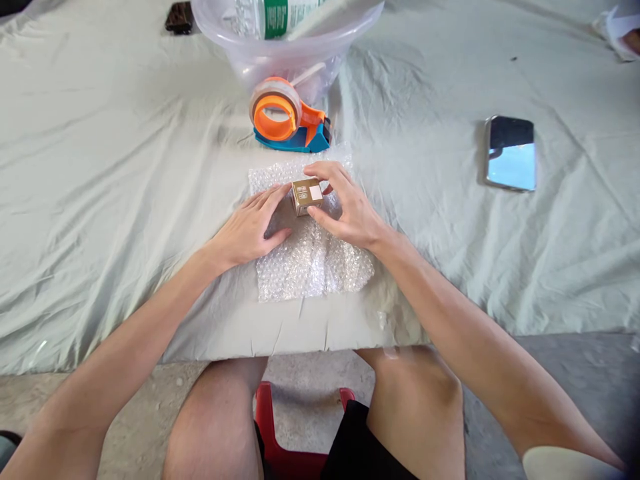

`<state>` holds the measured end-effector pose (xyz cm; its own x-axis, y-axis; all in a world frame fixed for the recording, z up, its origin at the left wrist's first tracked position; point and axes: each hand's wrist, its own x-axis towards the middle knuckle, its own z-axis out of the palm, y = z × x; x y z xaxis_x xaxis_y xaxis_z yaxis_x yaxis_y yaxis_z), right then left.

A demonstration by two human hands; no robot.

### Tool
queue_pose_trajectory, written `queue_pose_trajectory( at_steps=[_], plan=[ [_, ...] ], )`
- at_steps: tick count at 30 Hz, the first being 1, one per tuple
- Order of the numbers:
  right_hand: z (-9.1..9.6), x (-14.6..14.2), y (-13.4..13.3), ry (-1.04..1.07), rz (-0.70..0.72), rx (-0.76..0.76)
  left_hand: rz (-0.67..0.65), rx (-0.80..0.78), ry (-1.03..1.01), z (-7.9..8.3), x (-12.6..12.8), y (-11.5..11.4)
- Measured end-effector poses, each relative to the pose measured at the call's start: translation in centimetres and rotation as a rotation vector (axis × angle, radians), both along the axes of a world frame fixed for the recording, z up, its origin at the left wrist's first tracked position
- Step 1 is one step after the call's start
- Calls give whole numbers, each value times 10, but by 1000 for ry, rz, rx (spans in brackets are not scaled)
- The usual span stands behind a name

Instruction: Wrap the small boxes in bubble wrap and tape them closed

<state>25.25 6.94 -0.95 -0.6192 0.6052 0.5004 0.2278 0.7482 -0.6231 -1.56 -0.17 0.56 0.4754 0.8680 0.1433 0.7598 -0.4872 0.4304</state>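
The right hand grips a small gold box between thumb and fingers, over the bubble wrap. The left hand is loosely spread above the wrap, forefinger by the box. Beyond the wrap: a tape dispenser, then a plastic tub. Well right of it: a phone.

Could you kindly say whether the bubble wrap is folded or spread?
Spread out: the bubble wrap lies across the cloth, its corners showing beyond the box.
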Motion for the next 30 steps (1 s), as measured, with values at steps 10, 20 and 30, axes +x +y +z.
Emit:
queue_pose_trajectory(
  at_steps=[10,20,30],
  plan=[
    [-2,-1,0,30,-5,26,-1,-2,32,0,1,0],
    [5,2,-4,45,-33,-65,0,2,30,-2,0,1],
    [-4,-2,3,-55,-56,25,5,-9,36,2,1,0]
  ],
)
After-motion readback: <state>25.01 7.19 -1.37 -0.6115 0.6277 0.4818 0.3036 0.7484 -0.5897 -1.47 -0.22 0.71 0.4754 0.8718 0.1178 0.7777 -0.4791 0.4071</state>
